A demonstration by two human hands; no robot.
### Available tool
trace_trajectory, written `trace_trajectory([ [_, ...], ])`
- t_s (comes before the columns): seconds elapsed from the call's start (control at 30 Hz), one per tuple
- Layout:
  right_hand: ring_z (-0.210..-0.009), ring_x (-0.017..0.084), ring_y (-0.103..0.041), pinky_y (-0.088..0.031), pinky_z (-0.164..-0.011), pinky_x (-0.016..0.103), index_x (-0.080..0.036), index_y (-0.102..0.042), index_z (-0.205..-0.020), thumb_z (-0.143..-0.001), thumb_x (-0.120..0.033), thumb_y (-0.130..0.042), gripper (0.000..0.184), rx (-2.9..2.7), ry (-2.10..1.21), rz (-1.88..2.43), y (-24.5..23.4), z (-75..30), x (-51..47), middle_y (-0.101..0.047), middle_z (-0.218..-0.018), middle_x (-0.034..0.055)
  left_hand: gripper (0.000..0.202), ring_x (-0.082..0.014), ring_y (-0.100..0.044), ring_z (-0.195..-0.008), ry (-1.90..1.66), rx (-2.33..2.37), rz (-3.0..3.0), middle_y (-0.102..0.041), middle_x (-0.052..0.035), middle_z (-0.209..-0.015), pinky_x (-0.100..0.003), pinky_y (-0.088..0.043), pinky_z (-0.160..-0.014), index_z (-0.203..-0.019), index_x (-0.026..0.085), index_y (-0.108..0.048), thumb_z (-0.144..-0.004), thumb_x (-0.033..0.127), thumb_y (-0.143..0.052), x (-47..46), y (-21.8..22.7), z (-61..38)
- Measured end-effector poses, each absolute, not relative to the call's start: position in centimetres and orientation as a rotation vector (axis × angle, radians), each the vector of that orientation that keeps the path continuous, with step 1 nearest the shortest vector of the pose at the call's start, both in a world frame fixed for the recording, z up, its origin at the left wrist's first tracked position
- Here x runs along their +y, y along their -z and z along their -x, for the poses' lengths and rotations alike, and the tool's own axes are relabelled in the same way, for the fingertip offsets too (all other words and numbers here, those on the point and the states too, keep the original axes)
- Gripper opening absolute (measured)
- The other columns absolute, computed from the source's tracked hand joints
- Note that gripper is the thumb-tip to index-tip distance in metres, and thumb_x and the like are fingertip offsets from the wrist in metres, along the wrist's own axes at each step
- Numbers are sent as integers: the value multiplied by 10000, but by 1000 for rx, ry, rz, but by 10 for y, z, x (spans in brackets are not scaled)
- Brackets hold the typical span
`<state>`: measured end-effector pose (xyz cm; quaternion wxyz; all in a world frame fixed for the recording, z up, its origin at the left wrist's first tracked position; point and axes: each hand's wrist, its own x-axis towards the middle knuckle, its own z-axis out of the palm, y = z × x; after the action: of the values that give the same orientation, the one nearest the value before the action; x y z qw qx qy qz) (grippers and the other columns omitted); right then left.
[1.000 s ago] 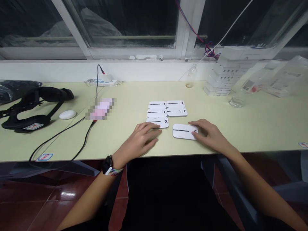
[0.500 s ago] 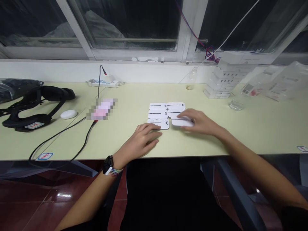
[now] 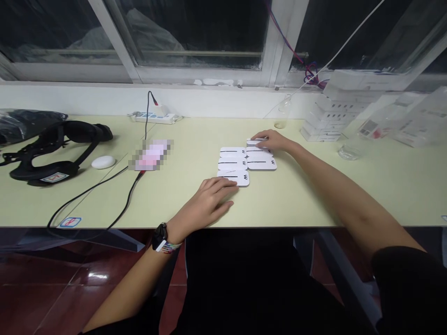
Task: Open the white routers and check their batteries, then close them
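Several flat white plates, each with a black slot line and a small logo, lie in two columns on the pale green table (image 3: 314, 195). My right hand (image 3: 271, 139) reaches to the far end of the right column, fingers closed on a white plate (image 3: 254, 141) held just beyond the other plates there (image 3: 261, 163). My left hand (image 3: 209, 202), with a watch on its wrist, rests flat on the table with fingers apart. Its fingertips touch the nearest plate of the left column (image 3: 233, 177).
A black headset (image 3: 52, 149), a white oval object (image 3: 103, 162), a power strip (image 3: 153, 118) with black cables and a blurred pink item (image 3: 150, 156) lie to the left. A stack of white boxes (image 3: 331, 116), a glass (image 3: 349, 149) and clear bags (image 3: 419, 116) stand at the back right.
My right hand has carried a white plate from the near right of the group, forward along the right column to its far end. My left hand has stayed put.
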<state>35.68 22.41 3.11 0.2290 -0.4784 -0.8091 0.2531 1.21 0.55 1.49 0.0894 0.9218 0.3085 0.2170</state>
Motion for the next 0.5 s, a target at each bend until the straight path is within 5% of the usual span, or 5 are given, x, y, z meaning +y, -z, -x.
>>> trace_trajectory([
  [0.27, -1505, 352, -588, -412, -1297, 544, -308, -788, -1424, -926, -274, -663, 514, -2180, -680, 1365, -19, -361, 214, -661, -1615, 40, 442, -339, -540, -1452, -651, 916, -2752, -637, -106, -1556, -550, -435, -1215, -1584, 252, -575, -1143, 284, -572, 7, -14, -12],
  [0.5, -1576, 331, -524, -362, -1337, 552, -275, -715, -1518, -1012, -329, -563, 531, -2151, -602, 1439, -14, -356, 206, -586, -1687, 61, 432, -339, -534, -1463, -643, 923, -2753, -631, -112, -1560, -530, -432, -1207, -1571, 239, -585, -1141, 270, -574, 6, -15, -12],
])
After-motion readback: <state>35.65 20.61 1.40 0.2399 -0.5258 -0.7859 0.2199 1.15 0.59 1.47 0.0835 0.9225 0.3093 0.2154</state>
